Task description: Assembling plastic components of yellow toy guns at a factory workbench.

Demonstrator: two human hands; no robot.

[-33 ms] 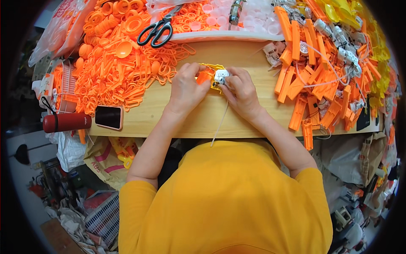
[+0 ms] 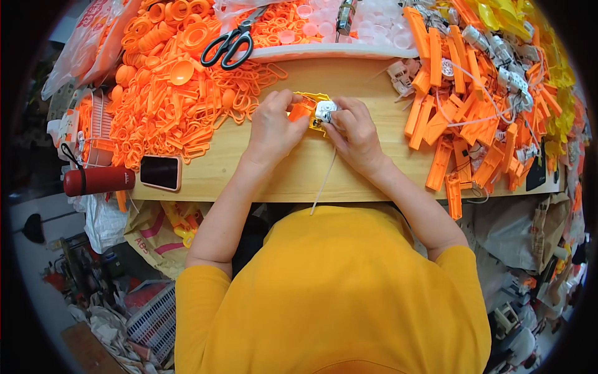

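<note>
Over the middle of the table both hands work on one small assembly. My left hand (image 2: pixel 275 126), fingers closed, grips a yellow plastic shell (image 2: pixel 319 96) with an orange part (image 2: pixel 300 112) against it. My right hand (image 2: pixel 356 132) pinches a small white mechanism (image 2: pixel 325 110), which looks like a gearbox, at the shell's right side. Below it a thin pale cord (image 2: pixel 324 181) hangs toward my yellow shirt. Fingers cover much of the assembly, so how its parts fit together cannot be made out.
Orange plastic parts (image 2: pixel 168 106) heap up at left, with black-handled scissors (image 2: pixel 229 47) above. A phone (image 2: pixel 161 172) and red flask (image 2: pixel 99 181) lie at the left front. Orange housings (image 2: pixel 476 118) with wired mechanisms pile at right. Translucent cups (image 2: pixel 380 31) fill a white tray (image 2: pixel 336 51) behind.
</note>
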